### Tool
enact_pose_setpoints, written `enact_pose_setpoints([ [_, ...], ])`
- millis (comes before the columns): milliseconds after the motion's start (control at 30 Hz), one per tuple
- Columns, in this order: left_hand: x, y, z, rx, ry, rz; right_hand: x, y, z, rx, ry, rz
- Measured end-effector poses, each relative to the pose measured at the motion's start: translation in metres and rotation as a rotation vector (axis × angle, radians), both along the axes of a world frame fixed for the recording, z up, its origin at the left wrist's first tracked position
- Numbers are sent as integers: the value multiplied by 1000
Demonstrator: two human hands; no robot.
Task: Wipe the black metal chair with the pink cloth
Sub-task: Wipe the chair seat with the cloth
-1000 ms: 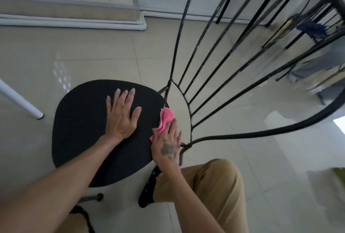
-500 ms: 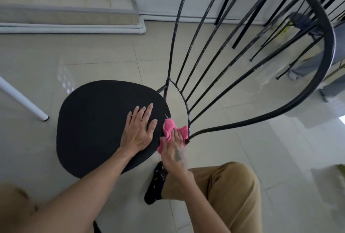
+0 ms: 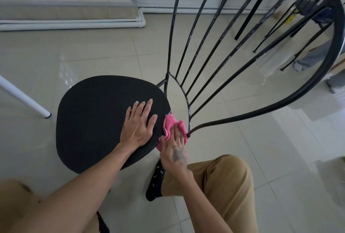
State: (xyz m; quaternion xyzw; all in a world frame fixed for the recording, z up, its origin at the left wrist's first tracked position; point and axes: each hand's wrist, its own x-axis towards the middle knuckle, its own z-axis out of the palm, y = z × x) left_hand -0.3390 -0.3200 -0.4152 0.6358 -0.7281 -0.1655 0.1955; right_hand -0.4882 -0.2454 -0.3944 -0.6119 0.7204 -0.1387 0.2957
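Chair (image 3: pixel 104 120), black and metal, stood on the tiled floor (image 3: pixel 261 158) in front of me, with its round seat to the left and its tall back of thin rods (image 3: pixel 214 49) rising to the right. At the far left a white table leg (image 3: pixel 24 98) touched the floor, well apart from the seat. My left hand (image 3: pixel 139 125) lay flat on the right part of the seat, fingers spread and holding nothing, only pressing the chair steady. Just beside it, my right hand (image 3: pixel 174 150) pressed the pink cloth (image 3: pixel 172 126) against the rim of the seat, near the joint where the curved frame (image 3: pixel 270 105) meets the base; the fingers lay over the crumpled cloth, not closed into a fist. My knee in tan trousers (image 3: pixel 224 180) was below, and my dark sock (image 3: pixel 155 182) stood on the floor.

I judged the task to be in its middle: the cloth was working on the seat edge and lower joint. The rods showed many pale marks, perhaps chipped paint or dirt, I could not tell. The back and the legs seemed left to wipe.
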Motion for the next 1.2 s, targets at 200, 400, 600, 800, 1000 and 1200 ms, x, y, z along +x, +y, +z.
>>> enact_pose_setpoints([
  [200,0,-1,0,-4,-8,10,8,-43,1,166,28,-147],
  [400,0,-1,1,0,-14,10,15,16,-9,-348,-240,-187],
  [600,0,0,2,15,2,3,20,36,-3,72,-1503,-1225],
  [800,-1,1,3,12,-11,8,-1,-2,11,149,-2474,-1100],
  [1000,-1,1,1,6,-16,3,11,-31,-3,197,-2020,-984],
  [1200,-1,1,1,12,-28,-2,30,-47,-5,172,-1543,-1101],
])
